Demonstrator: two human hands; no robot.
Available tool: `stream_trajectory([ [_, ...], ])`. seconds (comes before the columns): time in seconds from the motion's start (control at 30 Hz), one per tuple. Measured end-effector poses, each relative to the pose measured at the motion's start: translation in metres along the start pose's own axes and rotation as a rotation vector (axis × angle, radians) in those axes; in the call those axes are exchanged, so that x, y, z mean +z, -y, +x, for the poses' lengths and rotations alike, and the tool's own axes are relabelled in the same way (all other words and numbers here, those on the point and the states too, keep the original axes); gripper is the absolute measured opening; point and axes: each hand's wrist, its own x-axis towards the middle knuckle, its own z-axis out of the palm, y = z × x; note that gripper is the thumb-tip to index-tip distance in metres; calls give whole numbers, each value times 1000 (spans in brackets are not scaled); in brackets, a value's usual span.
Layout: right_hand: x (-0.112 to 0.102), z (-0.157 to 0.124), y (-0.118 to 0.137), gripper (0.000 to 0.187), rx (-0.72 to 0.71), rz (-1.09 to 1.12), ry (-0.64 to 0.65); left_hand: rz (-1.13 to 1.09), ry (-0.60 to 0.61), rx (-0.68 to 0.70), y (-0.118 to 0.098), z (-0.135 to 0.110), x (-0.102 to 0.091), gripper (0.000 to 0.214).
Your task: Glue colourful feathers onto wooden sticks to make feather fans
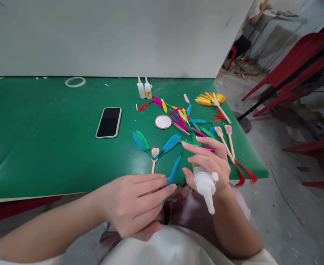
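My left hand [135, 204] pinches a long blue feather [175, 170] at the table's front edge, fingers pressed together round its lower end. My right hand [207, 162] grips a white glue bottle [205, 185] with its nozzle pointing back toward me. Just beyond my hands lies a half-made feather fan [154, 147]: a wooden stick with blue and green feathers fanned out. A pile of loose coloured feathers [184, 119] lies to the right of it on the green table [45, 143].
A black phone [109, 122] lies mid-table, a round white lid [163, 122] beside the feathers. Two small glue bottles [144, 89] stand at the back. A yellow-orange finished fan [211, 100] and two sticks with red tassels [229, 145] lie at the right. Red chairs [294, 73] stand beyond.
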Motion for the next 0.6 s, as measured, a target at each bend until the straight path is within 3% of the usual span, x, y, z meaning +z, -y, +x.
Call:
stream_trajectory([
  [0.6, -2, 4, 1, 21, 0, 28, -38, -44, -97, -12, 3, -1, 0, 19],
])
